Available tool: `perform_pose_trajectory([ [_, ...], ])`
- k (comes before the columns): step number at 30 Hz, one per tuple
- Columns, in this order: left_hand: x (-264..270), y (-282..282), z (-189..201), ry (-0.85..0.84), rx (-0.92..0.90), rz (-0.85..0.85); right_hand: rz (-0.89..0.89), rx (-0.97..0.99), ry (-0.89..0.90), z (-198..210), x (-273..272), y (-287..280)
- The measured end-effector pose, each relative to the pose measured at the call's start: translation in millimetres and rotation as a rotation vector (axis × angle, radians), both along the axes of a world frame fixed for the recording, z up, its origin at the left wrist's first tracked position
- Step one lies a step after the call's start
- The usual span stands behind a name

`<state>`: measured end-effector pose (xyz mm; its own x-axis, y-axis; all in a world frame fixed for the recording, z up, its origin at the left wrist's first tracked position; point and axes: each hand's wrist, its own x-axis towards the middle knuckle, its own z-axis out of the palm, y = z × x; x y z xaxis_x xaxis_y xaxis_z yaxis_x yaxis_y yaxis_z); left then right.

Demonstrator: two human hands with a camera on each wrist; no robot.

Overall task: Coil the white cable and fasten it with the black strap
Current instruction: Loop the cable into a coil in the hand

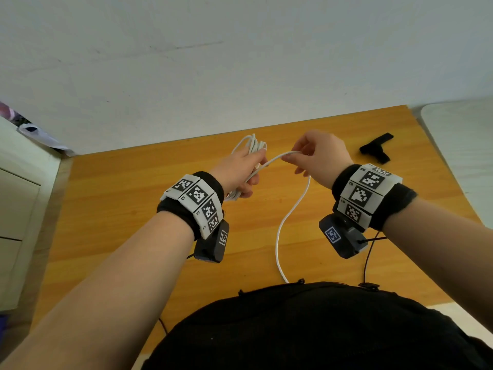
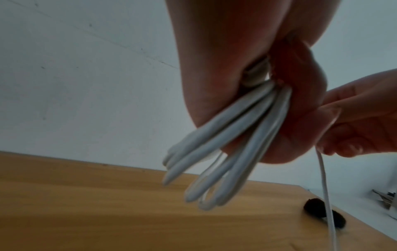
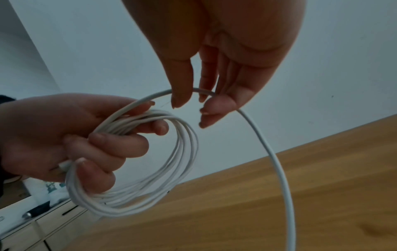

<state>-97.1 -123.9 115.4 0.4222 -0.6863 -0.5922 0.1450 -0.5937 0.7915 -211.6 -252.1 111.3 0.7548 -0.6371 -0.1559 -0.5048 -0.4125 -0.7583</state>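
My left hand [image 1: 240,169] grips a bundle of several loops of the white cable [image 3: 150,178], held up above the wooden table [image 1: 133,209]; the loops [image 2: 214,161] hang out past its fingers. My right hand [image 1: 317,158] pinches the free strand [image 1: 280,157] a short way to the right of the coil, between thumb and fingers [image 3: 182,91]. From there the loose tail [image 1: 288,222] drops to the table and runs toward my body. The black strap [image 1: 376,148] lies on the table at the far right, beyond my right hand, untouched.
A white wall [image 1: 240,62] rises behind the table's far edge. White drawers [image 1: 16,209] stand at the left, and a white surface [image 1: 461,145] adjoins the table on the right. Thin black cords [image 1: 368,257] hang from the wrist cameras near my body.
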Motion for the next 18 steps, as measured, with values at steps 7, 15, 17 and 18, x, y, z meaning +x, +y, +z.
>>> perform_pose_trajectory([
  [7,0,3,0,-0.071,0.026,-0.163,-0.023,-0.045,-0.033,2,8,-4],
  [15,-5,4,5,-0.031,-0.017,-0.224,0.01,-0.14,-0.018,6,22,-11],
  [17,-5,2,7,-0.013,-0.018,-0.227,0.011,-0.116,-0.023,5,23,-11],
  [18,-6,2,9,-0.006,-0.014,-0.226,0.008,-0.094,-0.03,4,23,-12],
])
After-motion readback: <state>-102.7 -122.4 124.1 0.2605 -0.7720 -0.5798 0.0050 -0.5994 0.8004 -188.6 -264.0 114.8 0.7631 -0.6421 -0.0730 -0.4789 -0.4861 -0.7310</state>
